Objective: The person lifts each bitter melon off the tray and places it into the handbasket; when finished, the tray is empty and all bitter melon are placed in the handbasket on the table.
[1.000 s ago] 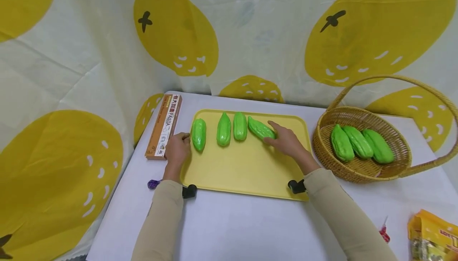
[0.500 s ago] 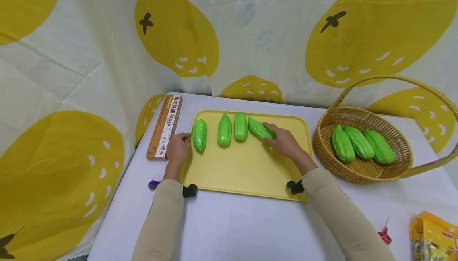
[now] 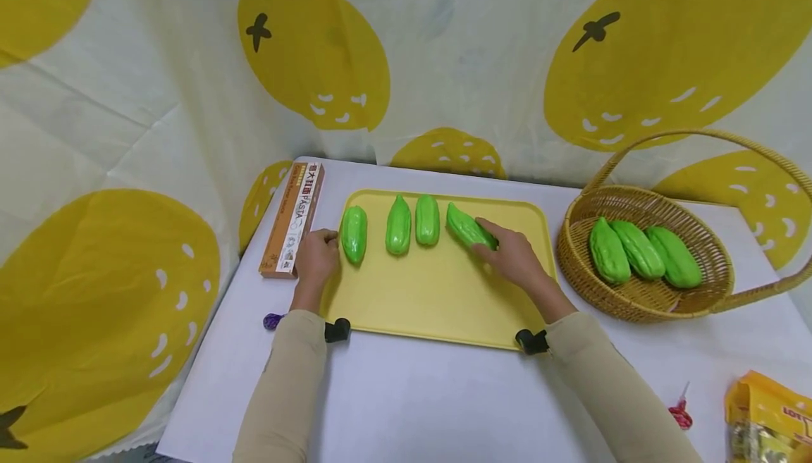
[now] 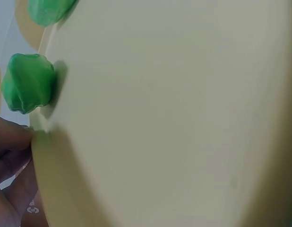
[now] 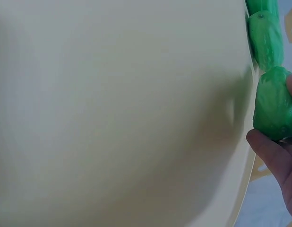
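In the head view we see a glossy, bright-green, elongated ridged vegetable (image 3: 466,225) at the far right of a yellow rectangular tray with rounded corners (image 3: 419,294); our right hand (image 3: 515,257) pinches it between thumb and fingers. The right wrist view adds its blunt end (image 5: 274,113), turned toward us, with the thumb just under it and a fingertip on its other side.

Our left hand (image 3: 318,258) grips the tray's left rim. From the head we see mostly the back of it; the left wrist view shows its bent fingers (image 4: 11,135) meeting that rim, just beside the leftmost green vegetable (image 3: 354,235). Low in that view we make out a scrap of print, perhaps from the long brown-and-white cardboard pasta box (image 3: 292,220) left of the tray, though it is dim.

Only the head view gives us all four vegetables on the tray, plus the round brown wicker basket with a tall handle (image 3: 574,255) to the right on the white worktop (image 3: 419,392). Three more green vegetables (image 3: 643,255) lie inside.
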### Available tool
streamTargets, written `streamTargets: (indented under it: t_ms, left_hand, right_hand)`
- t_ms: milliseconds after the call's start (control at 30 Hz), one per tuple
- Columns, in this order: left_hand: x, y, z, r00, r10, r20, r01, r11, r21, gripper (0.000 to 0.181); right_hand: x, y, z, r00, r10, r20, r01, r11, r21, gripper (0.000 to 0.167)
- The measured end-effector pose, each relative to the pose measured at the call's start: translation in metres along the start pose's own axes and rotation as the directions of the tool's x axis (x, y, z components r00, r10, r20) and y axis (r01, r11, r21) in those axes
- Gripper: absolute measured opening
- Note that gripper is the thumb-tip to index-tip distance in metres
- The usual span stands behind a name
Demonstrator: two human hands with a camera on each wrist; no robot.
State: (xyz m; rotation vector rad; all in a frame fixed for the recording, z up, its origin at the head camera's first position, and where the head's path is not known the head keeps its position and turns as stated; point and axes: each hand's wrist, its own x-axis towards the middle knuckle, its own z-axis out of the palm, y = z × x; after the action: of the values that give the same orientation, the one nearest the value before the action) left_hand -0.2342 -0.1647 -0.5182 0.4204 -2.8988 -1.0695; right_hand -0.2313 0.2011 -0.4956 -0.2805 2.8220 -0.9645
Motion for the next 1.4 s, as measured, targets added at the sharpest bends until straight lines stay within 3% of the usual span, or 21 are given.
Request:
streamTargets:
  t_ms: [233, 500, 767, 967, 1167, 1400]
  left_hand:
    - [0.002, 0.003, -0.001, 1.0, -0.016, 0.013, 0.016, 1.0, 0.006, 0.03]
    - [0.003, 0.001, -0.001, 1.0, -0.021, 0.02, 0.021, 1.0, 0.007, 0.03]
    - [0.001, 0.004, -0.001, 0.999, -0.026, 0.046, 0.026, 1.0, 0.01, 0.031]
    - [0.001, 0.002, -0.002, 0.998, -0.041, 0.044, 0.04, 0.999, 0.016, 0.032]
    - [-0.001, -0.001, -0.003, 0.998, -0.044, 0.051, 0.043, 0.999, 0.021, 0.032]
    - [0.003, 0.003, -0.003, 0.999, -0.01, 0.052, 0.009, 1.0, 0.019, 0.033]
  right_hand:
    - [-0.016, 0.005, -0.006, 1.0, -0.014, -0.025, 0.014, 1.0, 0.004, 0.062]
    - [-0.037, 0.01, -0.022, 0.992, -0.077, -0.101, 0.074, 0.997, -0.026, 0.061]
    - [-0.064, 0.014, -0.041, 0.979, -0.08, -0.187, 0.074, 0.996, -0.041, 0.06]
    - [-0.079, 0.019, -0.05, 0.947, -0.111, -0.302, 0.101, 0.994, -0.05, 0.058]
    - [-0.091, 0.029, -0.061, 0.928, -0.045, -0.37, 0.045, 0.999, -0.008, 0.061]
    - [-0.111, 0.042, -0.08, 0.854, 0.046, -0.517, -0.012, 0.997, 0.07, 0.058]
